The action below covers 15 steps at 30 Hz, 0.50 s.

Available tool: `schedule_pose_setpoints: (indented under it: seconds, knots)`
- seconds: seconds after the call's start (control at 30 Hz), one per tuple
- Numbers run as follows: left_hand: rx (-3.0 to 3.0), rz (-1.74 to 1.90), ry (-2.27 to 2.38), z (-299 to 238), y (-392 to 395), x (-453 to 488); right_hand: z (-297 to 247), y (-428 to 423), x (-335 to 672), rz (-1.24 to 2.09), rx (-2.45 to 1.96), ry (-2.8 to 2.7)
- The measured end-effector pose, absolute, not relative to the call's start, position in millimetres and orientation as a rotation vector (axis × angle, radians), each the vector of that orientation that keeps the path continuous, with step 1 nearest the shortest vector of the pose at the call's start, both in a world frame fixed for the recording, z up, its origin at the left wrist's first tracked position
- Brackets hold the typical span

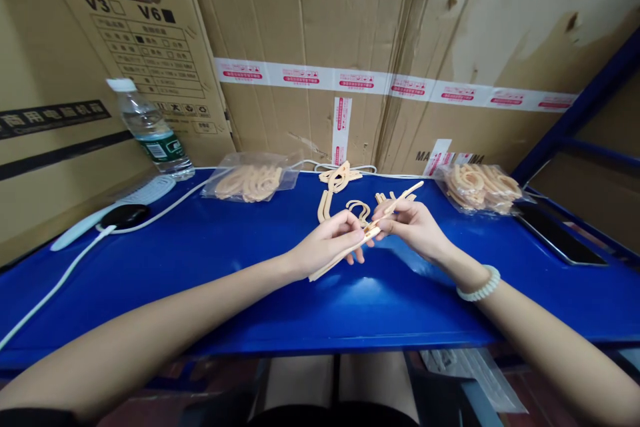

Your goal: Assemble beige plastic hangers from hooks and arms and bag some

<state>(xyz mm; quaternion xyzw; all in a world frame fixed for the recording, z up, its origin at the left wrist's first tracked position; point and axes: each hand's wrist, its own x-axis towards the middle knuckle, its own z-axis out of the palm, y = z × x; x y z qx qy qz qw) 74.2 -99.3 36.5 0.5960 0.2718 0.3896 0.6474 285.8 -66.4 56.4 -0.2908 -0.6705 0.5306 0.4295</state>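
Observation:
Both hands meet above the middle of the blue table [210,260]. My left hand [327,243] is closed on a long beige rubber strip [336,261] that slants down to the left. My right hand [413,225] pinches another beige strip [407,192] that points up to the right; the two strips meet between the fingertips. Just behind the hands lie loose beige strips and loops [337,180]. A white bead bracelet [481,285] circles my right wrist.
A clear bag of beige strips [250,181] lies at the back left, another bag [477,187] at the back right. A water bottle [153,130], a white cable [65,273], a black puck [124,215] and a white device [150,191] sit left. A dark phone [560,237] lies right. Cardboard boxes [350,33] wall the back.

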Motion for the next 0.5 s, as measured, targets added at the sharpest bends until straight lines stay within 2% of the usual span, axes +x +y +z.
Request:
schedule_pose_setpoints:
  seconds: [0.17,0.3,0.5]
  knots:
    - [1.21,0.827,0.663,33.1,-95.8,73.2,60.1,-66.7,287.8,1.319,-0.652,-1.826]
    - [1.357,0.804,0.709,30.9,-96.2,72.1,58.4,-65.1,292.3,1.288,-0.611,-1.924]
    - [1.874,0.77,0.806,35.7,-103.2,71.4,66.4,-68.7,294.3,0.797,-0.497,-2.255]
